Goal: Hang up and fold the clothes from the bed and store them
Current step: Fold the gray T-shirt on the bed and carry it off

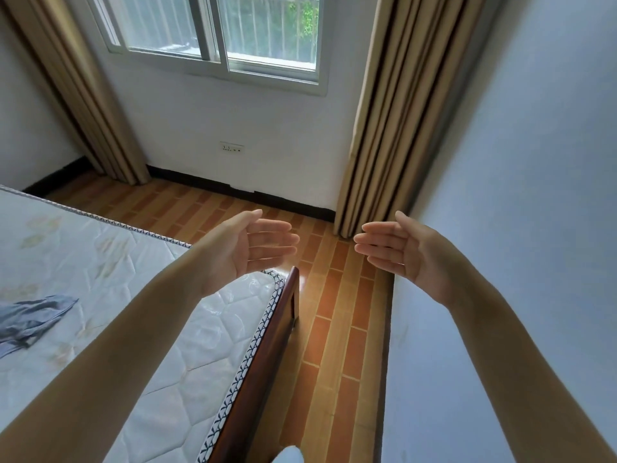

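Both hands up, palms facing, nothing held: left hand point(247, 248) and right hand point(404, 252) with fingers straight, spread wide apart over floor point(337, 315). Looks like ready pose, no garment picked. Grey garment point(31, 317) lies crumpled on mattress point(140, 295), far left. Wooden bed frame point(267, 335) edges mattress; wall point(517, 195) close right, curtain point(397, 111) ahead.

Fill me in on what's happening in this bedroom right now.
A person stands at the foot of a bed, both arms stretched forward. The left hand and right hand are open, palms facing each other, holding nothing. One grey garment lies crumpled on the bare mattress, off to the left and untouched. Ahead are a window with tan curtains on both sides and a tiled floor. No hanger or wardrobe is in view.
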Demonstrator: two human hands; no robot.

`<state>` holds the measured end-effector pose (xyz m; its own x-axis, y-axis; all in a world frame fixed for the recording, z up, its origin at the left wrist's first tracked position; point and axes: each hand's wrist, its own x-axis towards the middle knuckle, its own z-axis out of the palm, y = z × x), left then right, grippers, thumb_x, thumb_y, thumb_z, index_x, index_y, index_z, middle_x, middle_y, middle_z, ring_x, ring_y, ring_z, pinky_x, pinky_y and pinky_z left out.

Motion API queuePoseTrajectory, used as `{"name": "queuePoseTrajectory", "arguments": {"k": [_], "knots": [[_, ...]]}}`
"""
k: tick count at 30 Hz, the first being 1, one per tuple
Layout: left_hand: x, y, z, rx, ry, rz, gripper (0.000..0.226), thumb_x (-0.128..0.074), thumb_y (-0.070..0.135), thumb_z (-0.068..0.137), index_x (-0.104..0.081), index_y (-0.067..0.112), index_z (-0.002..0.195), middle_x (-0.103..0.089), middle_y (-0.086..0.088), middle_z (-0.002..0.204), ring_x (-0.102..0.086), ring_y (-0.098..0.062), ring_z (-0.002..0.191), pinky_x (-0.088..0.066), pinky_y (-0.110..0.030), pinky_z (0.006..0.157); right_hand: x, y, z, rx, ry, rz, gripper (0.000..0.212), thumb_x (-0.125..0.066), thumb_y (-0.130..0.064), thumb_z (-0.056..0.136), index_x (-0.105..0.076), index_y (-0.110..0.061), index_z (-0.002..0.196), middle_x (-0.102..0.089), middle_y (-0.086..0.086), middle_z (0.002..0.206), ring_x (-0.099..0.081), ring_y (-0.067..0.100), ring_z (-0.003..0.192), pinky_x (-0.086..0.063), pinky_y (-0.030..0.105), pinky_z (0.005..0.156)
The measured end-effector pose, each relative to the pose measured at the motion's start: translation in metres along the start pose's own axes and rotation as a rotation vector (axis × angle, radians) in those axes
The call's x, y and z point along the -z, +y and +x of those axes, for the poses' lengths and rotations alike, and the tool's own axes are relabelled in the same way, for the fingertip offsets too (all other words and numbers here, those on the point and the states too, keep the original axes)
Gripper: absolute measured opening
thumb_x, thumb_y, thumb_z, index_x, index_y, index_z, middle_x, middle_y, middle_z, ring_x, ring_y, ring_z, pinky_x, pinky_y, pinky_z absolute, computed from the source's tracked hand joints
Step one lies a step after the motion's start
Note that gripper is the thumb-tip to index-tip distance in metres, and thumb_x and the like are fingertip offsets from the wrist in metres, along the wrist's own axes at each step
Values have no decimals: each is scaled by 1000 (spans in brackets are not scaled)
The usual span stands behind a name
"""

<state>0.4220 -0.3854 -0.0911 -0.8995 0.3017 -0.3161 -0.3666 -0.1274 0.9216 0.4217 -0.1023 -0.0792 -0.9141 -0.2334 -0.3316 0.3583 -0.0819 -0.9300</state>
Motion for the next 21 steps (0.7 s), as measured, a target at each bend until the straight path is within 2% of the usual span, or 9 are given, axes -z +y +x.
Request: {"name": "queuePoseTrajectory", "arguments": {"k": [4, 8, 14, 21], "knots": [[15, 13, 55, 30, 3, -6, 50, -28, 35, 105, -60, 2, 124, -68, -15, 121, -65, -30, 113, -54, -39, 96, 15, -9, 55, -20, -21, -6, 50, -30, -38, 106, -67, -6, 116, -72, 12, 114, -69, 23, 109, -49, 38, 99], [33, 27, 118, 39, -36, 0, 50, -27, 35, 105, -60, 2, 125, -68, -15, 122, -65, -29, 114, -48, -43, 100, 29, -21, 114, -36, -41, -21, 52, -29, -39, 106, -66, -5, 120, -72, 12, 115, -68, 24, 110, -49, 37, 96], [79, 80, 220, 38, -47, -40, 50, -27, 35, 104, -59, 3, 126, -68, -14, 121, -65, -28, 113, -55, -37, 93, 33, -72, 216, -6, -3, -60, 52, -29, -39, 106, -66, -5, 120, -72, 12, 114, -68, 23, 110, -50, 36, 93], [115, 116, 313, 70, -102, -46, 46, -30, 36, 104, -57, 9, 129, -67, -15, 122, -65, -30, 113, -55, -39, 94, 40, -110, 309, -24, 38, -37, 53, -28, -40, 106, -66, -5, 119, -72, 12, 114, -68, 23, 109, -50, 35, 94]]}}
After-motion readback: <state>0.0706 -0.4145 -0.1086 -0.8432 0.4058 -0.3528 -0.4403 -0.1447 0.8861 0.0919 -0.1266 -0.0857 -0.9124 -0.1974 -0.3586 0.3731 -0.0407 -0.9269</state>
